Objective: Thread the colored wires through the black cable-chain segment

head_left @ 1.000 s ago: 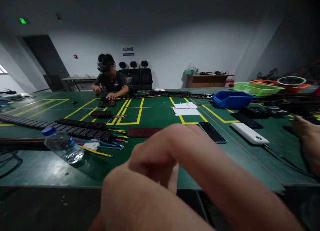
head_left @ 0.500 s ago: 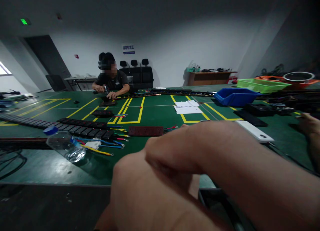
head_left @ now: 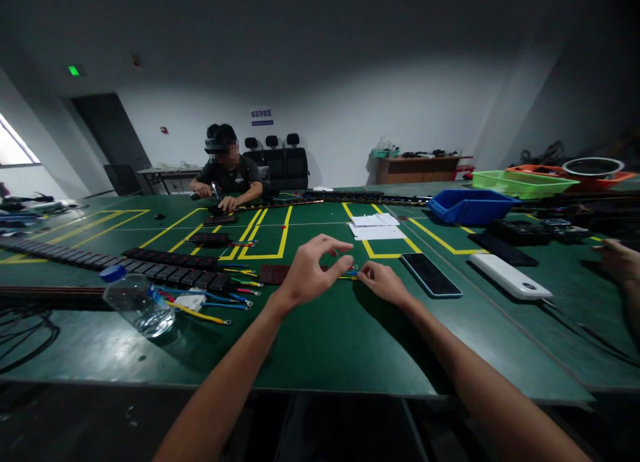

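- Both forearms, folded close under the camera a second ago, are now reaching out to mid-frame over the green table (head_left: 320, 335).
- The left hand (head_left: 306, 275) is hovering with fingers curled and half spread, thumb tip touching the coloured wires (head_left: 351, 273).
- The right hand (head_left: 383, 283) is pinching the wire ends, fingers narrow.
- The wires are lying centre frame, beside the brown strip (head_left: 273, 273), with the phone (head_left: 430, 274) just to their right.
- By the look of it, the hands are going from idle to handling the wires.
- A co-worker (head_left: 227, 172), upper left, is working well apart.
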`<state>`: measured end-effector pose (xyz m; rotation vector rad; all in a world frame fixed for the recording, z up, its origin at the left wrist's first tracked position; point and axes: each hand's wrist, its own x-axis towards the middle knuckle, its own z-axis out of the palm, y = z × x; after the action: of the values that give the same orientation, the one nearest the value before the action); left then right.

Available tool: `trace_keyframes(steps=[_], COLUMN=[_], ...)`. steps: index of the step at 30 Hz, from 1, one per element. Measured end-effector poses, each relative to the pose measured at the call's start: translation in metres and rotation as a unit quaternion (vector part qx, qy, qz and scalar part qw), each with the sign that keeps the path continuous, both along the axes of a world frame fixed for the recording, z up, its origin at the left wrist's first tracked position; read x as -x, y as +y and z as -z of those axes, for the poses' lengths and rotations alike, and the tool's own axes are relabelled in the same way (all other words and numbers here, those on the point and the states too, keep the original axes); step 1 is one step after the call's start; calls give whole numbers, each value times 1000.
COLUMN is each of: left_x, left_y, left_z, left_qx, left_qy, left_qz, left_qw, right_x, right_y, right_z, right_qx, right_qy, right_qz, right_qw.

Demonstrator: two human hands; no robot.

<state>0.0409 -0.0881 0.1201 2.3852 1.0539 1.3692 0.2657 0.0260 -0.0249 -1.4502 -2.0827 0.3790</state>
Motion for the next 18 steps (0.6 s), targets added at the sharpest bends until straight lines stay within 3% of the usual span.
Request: trace_keyframes(steps=[4,8,12,18], left_x=[37,56,63,65], left_y=[48,58,59,62], left_z=[56,92,105,108], left_qx=[34,70,67,69], left_qy=[180,247,279,303], left_qz=[-179,-225,-217,-215], left_qw=[967,940,933,926], right_x=[-2,-3,-3,0], right_y=[0,-1,-2,-5], right_z=[-2,-4,-6,-10], right_qx=[16,8,-1,1], right_qy=[-24,-21,-18,-24], right_qz=[8,23,27,19], right_qw=[1000,999,999,1000])
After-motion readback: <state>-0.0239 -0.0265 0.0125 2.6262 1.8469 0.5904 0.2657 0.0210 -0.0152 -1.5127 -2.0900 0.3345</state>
